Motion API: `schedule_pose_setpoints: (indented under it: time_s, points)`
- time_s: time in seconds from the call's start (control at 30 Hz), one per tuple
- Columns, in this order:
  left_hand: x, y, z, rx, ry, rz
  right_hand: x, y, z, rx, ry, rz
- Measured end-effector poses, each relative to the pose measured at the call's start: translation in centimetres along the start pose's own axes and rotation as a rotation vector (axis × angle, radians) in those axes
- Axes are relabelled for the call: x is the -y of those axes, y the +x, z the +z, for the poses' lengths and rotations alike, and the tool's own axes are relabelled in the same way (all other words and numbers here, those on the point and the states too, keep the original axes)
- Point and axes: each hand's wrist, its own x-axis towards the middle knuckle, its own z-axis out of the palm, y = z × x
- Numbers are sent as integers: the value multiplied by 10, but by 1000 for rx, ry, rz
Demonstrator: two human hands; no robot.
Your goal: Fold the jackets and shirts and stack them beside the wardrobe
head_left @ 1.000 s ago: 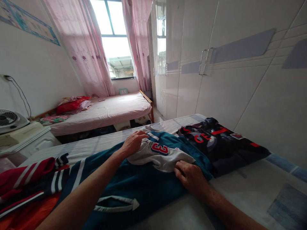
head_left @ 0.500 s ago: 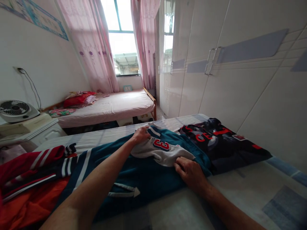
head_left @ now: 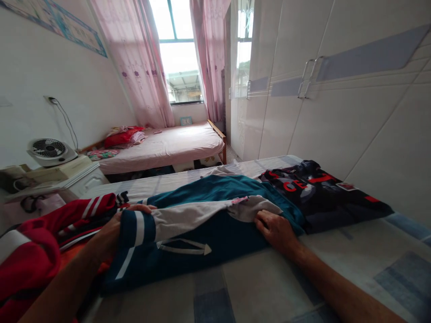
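A teal and grey sweatshirt [head_left: 202, 251] lies spread on the bed in front of me. Its grey sleeve [head_left: 188, 215] stretches leftward across the body, ending in a teal cuff with a white stripe. My left hand [head_left: 112, 231] grips the sleeve near that cuff, its fingers partly hidden behind the cloth. At the sleeve's other end, my right hand [head_left: 274, 226] is closed on the grey fabric, knuckles up. A white arrow-shaped trim marks the teal body between the hands.
A black garment with red letters [head_left: 313, 193] lies flat to the right. Red and orange clothes [head_left: 37, 251] are heaped on the left. Beyond are a pink-covered bed [head_left: 168, 146], a small fan [head_left: 50, 150] on a cabinet, and white wardrobe doors [head_left: 336, 121] along the right.
My left hand has swung from the far side to the left, drawing the sleeve end with it. The red number on the sleeve is now mostly folded from view. My right hand stays at its spot.
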Motion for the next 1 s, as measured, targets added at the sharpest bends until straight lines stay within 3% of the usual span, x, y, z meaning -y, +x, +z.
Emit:
schedule_pose_setpoints:
  time_s: [0.1, 0.23, 0.4, 0.57, 0.7, 0.77, 0.9, 1.0]
  points:
    - [20, -34, -2, 30, -76, -218, 1, -2, 1, -10, -47, -22]
    - [22, -52, 0, -113, -22, -104, 7, -5, -7, -89, -130, -110]
    - [29, -41, 0, -175, 228, -47, 14, 9, -22, -255, -336, -248]
    - [20, -41, 6, -141, -154, -62, 14, 35, -23, -135, -349, -212]
    - [20, -52, -3, -234, -317, -67, 11, 33, -28, -265, -359, -163]
    - [29, -56, -10, -217, -215, -131, 8, 25, -28, -289, -361, -181]
    - [45, -64, -14, -124, -20, -187, 3, 13, -22, -133, -242, -199]
    - [42, -69, -10, -85, -72, -144, 3, 15, -25, -218, -272, -174]
